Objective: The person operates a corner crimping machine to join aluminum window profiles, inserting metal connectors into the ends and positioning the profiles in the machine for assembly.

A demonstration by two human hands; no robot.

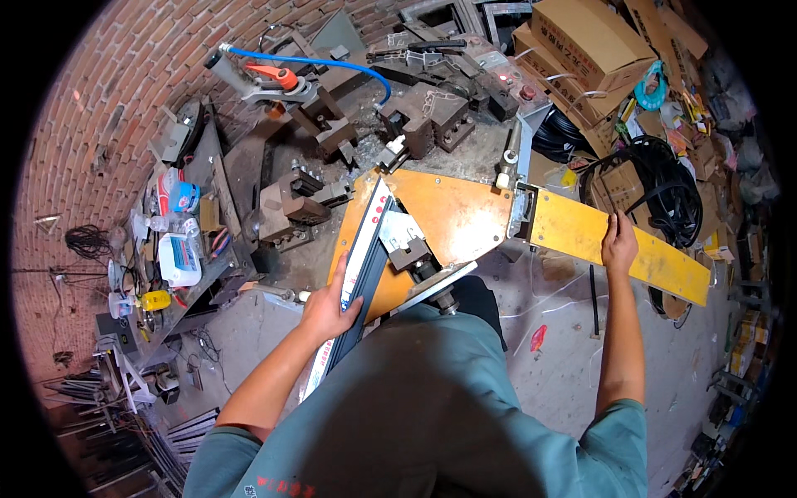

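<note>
1. Progress: a long dark metal profile strip (pixel 359 282) with a white protective face lies on the left wing of the orange machine table (pixel 452 217), running up toward the clamp block (pixel 404 241) at the middle of the table. Its upper end sits near the clamp; whether it is fully seated against a stop cannot be told from here.
2. Judged from this layout, the piece is loaded or nearly loaded, and any cut or press on it appears not yet made; no offcut is visible on the table.
3. Left hand (pixel 325 309): grips the lower part of the strip, fingers wrapped over its edge and thumb on the near side. Forearm comes in from the lower left, elbow bent, wrist about in line with the strip.
4. Right hand (pixel 618 241): rests on the yellow side arm (pixel 614 242) of the machine, fingers curled over its far edge and palm down. It looks like a light hold or a brace; how firmly it grips cannot be told. That arm reaches out nearly straight.
5. Surroundings: a blue air hose (pixel 332 63) and steel fixtures lie on the bench behind the table, with cardboard boxes (pixel 585 37) to the far right.
</note>
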